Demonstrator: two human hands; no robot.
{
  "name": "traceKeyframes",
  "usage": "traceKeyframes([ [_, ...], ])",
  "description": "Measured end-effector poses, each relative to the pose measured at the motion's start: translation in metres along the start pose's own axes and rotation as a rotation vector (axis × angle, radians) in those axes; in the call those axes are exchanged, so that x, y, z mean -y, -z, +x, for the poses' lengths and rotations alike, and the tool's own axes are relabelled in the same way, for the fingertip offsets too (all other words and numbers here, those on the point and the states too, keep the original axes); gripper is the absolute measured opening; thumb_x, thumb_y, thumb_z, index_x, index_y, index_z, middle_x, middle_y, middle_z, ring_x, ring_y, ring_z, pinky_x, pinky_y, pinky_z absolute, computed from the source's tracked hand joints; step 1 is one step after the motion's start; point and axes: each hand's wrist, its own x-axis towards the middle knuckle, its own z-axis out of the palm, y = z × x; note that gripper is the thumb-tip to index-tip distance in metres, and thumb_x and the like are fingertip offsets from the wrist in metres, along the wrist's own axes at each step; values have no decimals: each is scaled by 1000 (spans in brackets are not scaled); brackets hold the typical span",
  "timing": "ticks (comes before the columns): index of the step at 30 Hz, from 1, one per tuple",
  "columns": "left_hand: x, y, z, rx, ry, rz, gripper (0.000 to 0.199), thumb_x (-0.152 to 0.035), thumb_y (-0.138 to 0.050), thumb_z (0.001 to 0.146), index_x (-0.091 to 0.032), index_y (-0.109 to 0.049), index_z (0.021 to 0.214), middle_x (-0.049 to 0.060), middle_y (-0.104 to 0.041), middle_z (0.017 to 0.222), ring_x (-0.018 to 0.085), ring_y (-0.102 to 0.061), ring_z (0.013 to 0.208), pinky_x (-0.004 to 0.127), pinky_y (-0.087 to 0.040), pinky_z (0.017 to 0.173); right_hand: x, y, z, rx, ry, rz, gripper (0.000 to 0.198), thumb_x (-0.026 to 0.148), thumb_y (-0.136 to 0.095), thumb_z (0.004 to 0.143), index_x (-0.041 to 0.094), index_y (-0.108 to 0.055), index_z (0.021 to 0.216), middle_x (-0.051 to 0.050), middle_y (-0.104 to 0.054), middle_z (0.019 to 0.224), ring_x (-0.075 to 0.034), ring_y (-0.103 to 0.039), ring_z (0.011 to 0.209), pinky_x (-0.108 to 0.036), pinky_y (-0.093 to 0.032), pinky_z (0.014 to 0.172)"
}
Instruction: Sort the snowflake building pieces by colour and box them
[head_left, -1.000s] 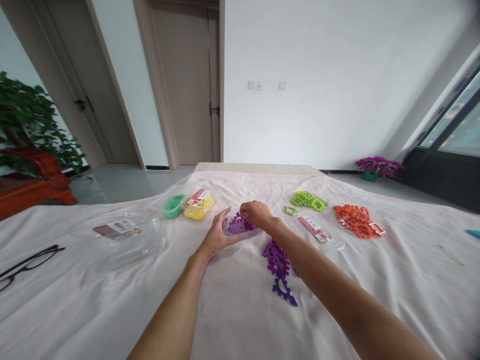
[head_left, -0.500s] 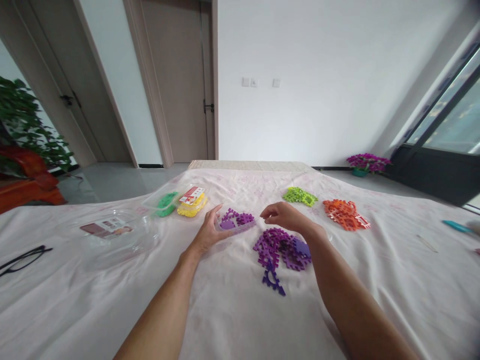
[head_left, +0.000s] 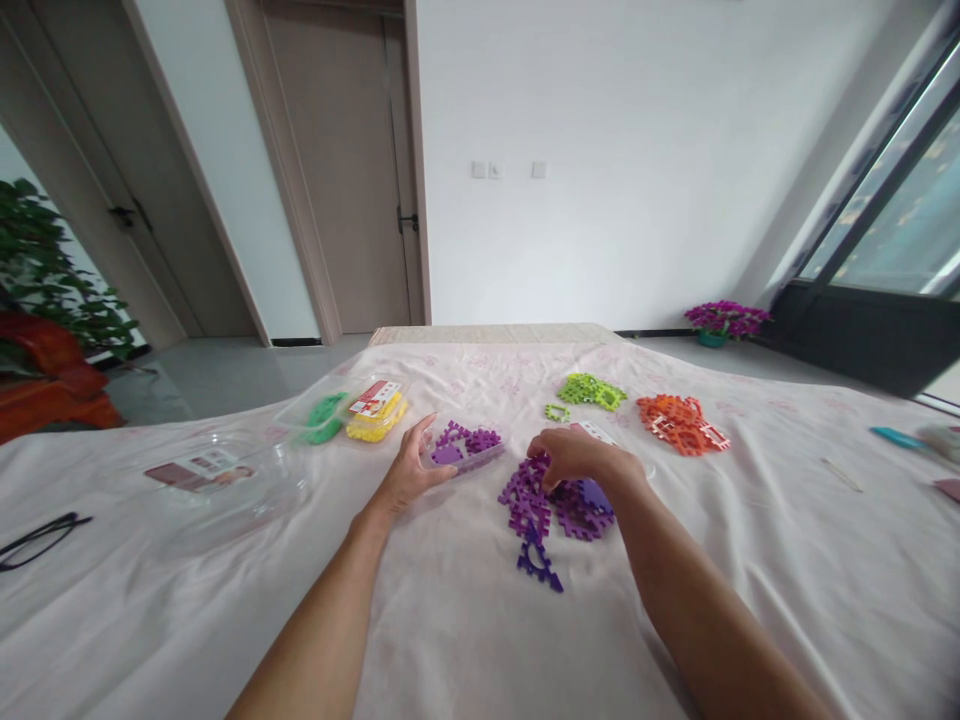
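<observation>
My left hand (head_left: 411, 470) grips the left end of a clear plastic box (head_left: 484, 459), thumb along the near wall and fingers spread behind it. Several purple interlocking plastic pieces (head_left: 471, 440) lie inside. My right hand (head_left: 581, 456) is palm down over a pile of purple interlocking pieces (head_left: 581, 520) on the cloth, right of the box. Its fingers are bent around a purple piece (head_left: 538, 468) at the pile's upper left; the fingertips are partly hidden. A dark-purple triangular piece (head_left: 538, 560) lies at the pile's near edge.
Light-green pieces (head_left: 591, 391) and orange pieces (head_left: 679, 424) lie in piles beyond my right hand. At the left are a box of yellow pieces (head_left: 375, 415), green pieces (head_left: 326, 418) in a clear container, an clear labelled container (head_left: 217, 490) and black glasses (head_left: 41, 535).
My right hand has moved from beside the box's right end down toward me onto the purple pile. My left hand keeps its hold on the box. The view has shifted slightly.
</observation>
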Motion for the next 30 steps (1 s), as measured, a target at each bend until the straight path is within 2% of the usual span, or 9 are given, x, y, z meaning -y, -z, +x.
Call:
traceKeyframes([
  [3,2,0,0,-3,-9,-6,95,-36,-84,66,-30,-35,148,12,-30,156,35,-36,142,52,-32,116,1,10,-1,49,-3,14,44,35,-86,55,28,-76,98,-2,-73,91,-22,-66,82,-27,-44,65],
  [6,2,0,1,1,-9,-4,98,-38,-85,65,-29,-34,148,13,-31,156,36,-38,141,53,-31,116,6,21,0,-100,-33,73,39,39,-82,64,26,-75,99,-3,-72,92,-20,-65,79,-26,-42,64],
  [9,1,-1,1,8,0,-9,100,-38,-86,64,-30,-34,149,14,-31,157,36,-39,141,54,-31,117,22,22,4,-274,-5,175,44,43,-78,71,24,-72,110,-3,-71,98,-18,-64,81,-25,-43,68],
  [12,0,-2,0,10,7,-24,102,-40,-87,64,-30,-32,149,14,-29,158,37,-37,142,53,-33,116,47,11,13,-325,93,272,46,40,-77,75,24,-69,118,-4,-69,105,-16,-64,83,-24,-45,74],
  [15,-1,-2,0,5,8,-40,102,-42,-87,63,-30,-33,149,13,-30,156,37,-36,142,53,-34,115,71,-3,27,-320,186,292,47,34,-77,76,23,-68,121,-6,-67,109,-18,-64,90,-24,-46,79],
  [19,0,-1,1,13,0,-51,103,-42,-88,62,-30,-33,149,14,-30,156,37,-37,142,54,-34,115,90,-9,50,-246,221,250,44,34,-77,75,21,-70,116,-8,-68,106,-19,-64,91,-25,-46,79],
  [24,2,0,3,23,-15,-62,105,-40,-89,61,-29,-32,149,14,-27,157,35,-39,140,53,-35,115,97,-9,73,-139,230,191,49,34,-80,68,20,-72,115,-7,-71,104,-21,-65,92,-26,-46,79],
  [27,2,-1,3,16,-8,-36,106,-39,-88,62,-27,-31,150,15,-27,156,35,-41,139,51,-35,115,97,-11,80,-97,252,239,56,33,-81,66,19,-70,119,-7,-72,104,-21,-66,90,-25,-47,77],
  [30,0,0,2,12,6,-20,105,-38,-88,63,-26,-30,150,16,-27,156,35,-39,140,49,-36,114,96,-14,81,-59,242,330,48,27,-78,67,18,-72,114,-5,-74,97,-18,-67,84,-23,-46,71],
])
